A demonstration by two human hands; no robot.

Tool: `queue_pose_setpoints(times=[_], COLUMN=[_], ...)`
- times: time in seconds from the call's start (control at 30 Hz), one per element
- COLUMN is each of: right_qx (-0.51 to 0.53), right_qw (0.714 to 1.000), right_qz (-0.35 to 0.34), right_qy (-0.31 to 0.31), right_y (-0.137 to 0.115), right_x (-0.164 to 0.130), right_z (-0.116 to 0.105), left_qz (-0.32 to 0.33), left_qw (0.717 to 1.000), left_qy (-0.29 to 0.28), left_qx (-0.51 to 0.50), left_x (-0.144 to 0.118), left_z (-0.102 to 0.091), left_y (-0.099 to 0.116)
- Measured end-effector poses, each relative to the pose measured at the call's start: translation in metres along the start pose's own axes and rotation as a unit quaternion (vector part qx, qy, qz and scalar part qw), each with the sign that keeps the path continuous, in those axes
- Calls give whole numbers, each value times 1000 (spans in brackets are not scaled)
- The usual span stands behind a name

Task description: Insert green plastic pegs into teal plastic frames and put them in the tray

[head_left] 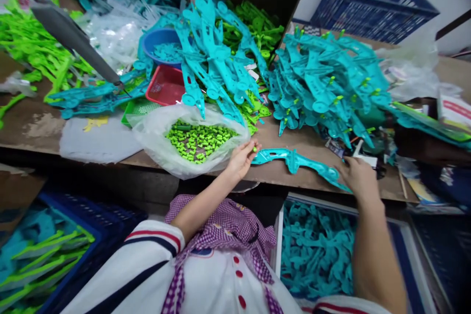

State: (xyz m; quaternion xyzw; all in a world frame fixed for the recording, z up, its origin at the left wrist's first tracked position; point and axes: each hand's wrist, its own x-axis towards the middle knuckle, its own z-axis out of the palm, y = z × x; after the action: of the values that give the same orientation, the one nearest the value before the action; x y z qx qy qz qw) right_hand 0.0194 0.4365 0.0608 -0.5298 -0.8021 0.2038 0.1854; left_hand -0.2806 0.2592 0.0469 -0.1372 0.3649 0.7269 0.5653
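My left hand (241, 161) is closed, pinching a small bright green plug (254, 149) between thumb and fingertips. It is beside the right rim of a clear plastic bag (147, 130), which lies open with many similar green plugs (198, 144) inside. A long, curved teal plastic part (292, 161), shaped like a toy bow limb, lies flat along the table's front edge. Its left end is at my left fingers. Over its right end is my right hand (358, 176), slightly blurred, fingers bent but apart, near a white tool-like object (364, 157); nothing shows in its grasp.
Teal parts pile up at the centre (217, 54) and right (324, 78). A blue bowl (164, 61) and red basket (165, 93) stand behind the bag. A grey powered driver (73, 34) hangs at left. Crates of parts (320, 250) sit below the table edge.
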Motion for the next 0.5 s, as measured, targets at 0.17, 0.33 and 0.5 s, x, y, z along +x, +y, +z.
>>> queue_pose_setpoints(times=[0.17,0.33,0.5], right_qx=[182,258,316], right_qw=[963,953,946], right_qz=[-158,-136,-24], right_qy=[-124,-81,-63], right_y=[-141,-185,-177], right_x=[-69,-104,-116], right_z=[102,144,139], left_qz=[4,2,90], left_qw=[999,996,974], left_qy=[-4,-32,-50], left_qx=[48,78,201], left_x=[-16,-30,-39], left_z=[-30,-50,-63], left_y=[-21,-22,-32])
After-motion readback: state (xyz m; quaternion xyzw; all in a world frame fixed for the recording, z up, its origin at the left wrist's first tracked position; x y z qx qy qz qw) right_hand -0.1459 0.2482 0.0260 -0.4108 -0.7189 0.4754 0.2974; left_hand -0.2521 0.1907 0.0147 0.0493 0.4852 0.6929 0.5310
